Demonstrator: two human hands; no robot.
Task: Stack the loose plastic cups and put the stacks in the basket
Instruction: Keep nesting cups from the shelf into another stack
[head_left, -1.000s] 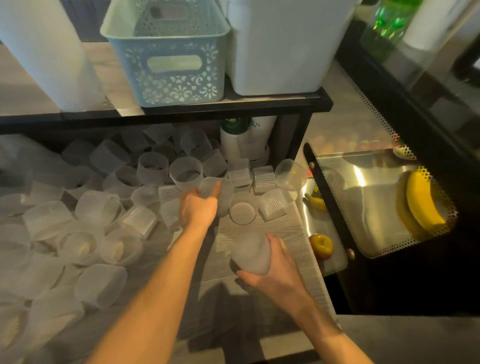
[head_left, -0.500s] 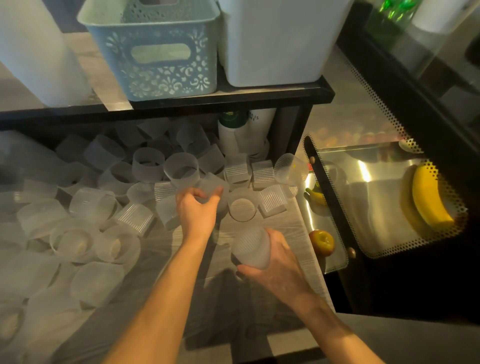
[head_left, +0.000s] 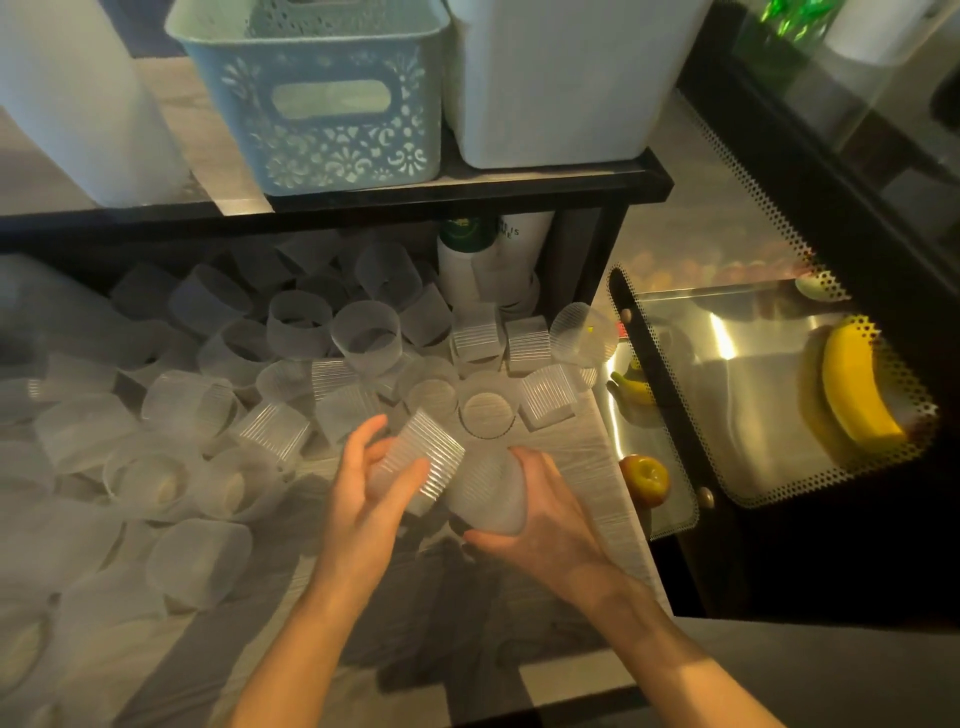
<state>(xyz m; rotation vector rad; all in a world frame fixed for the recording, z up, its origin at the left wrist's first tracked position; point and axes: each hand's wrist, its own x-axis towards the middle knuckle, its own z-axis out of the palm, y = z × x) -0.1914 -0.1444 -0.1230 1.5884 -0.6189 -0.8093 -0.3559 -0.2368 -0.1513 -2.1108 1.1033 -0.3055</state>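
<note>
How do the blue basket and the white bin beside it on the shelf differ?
The blue basket has lacy cut-out walls and a slot handle; the white bin has plain solid walls. The basket is pale blue, the bin white. Both stand upright, side by side on the black shelf, above the loose cups.

A second ago the left hand was stretched out over the loose cups at the back of the worktop. It has since pulled back toward the body with a ribbed cup held in its grip, tilted on its side. That cup now sits right against the smooth cup held by the right hand, the two touching or nearly so. The right hand has kept to much the same spot near the worktop's right edge, with its cup turned toward the ribbed one.
</note>
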